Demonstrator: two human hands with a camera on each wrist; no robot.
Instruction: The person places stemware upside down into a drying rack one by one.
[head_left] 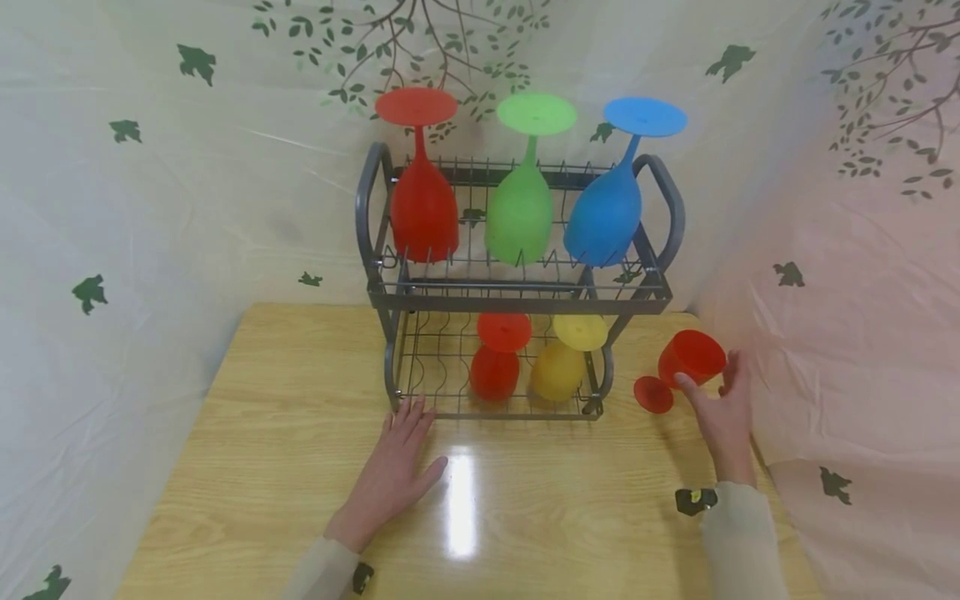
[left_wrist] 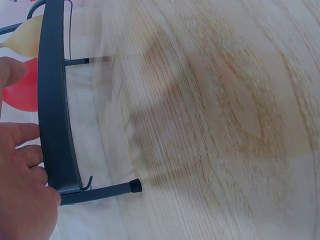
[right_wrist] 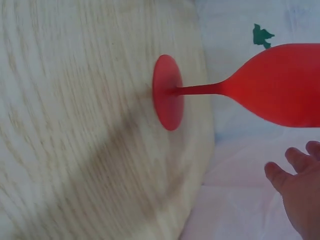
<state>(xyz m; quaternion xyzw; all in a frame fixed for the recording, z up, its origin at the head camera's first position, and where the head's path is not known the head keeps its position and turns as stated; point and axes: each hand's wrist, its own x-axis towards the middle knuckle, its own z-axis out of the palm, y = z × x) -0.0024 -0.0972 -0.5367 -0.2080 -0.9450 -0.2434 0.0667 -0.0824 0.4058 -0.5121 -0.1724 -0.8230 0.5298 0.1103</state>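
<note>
A red wine goblet stands upright on the table, its foot flat on the wood. Beside its bowl is my right hand, fingers spread around the side; in the right wrist view the visible fingers are apart from the bowl. Whether the thumb touches it I cannot tell. My left hand rests its fingertips against the front rail of a dark two-tier rack, thumb out to the side. The left wrist view shows these fingers at the dark bar.
Upside down on the upper tier are red, green and blue goblets. The lower tier holds a red goblet and a yellow one. Patterned cloth hangs behind and at both sides of the wooden table.
</note>
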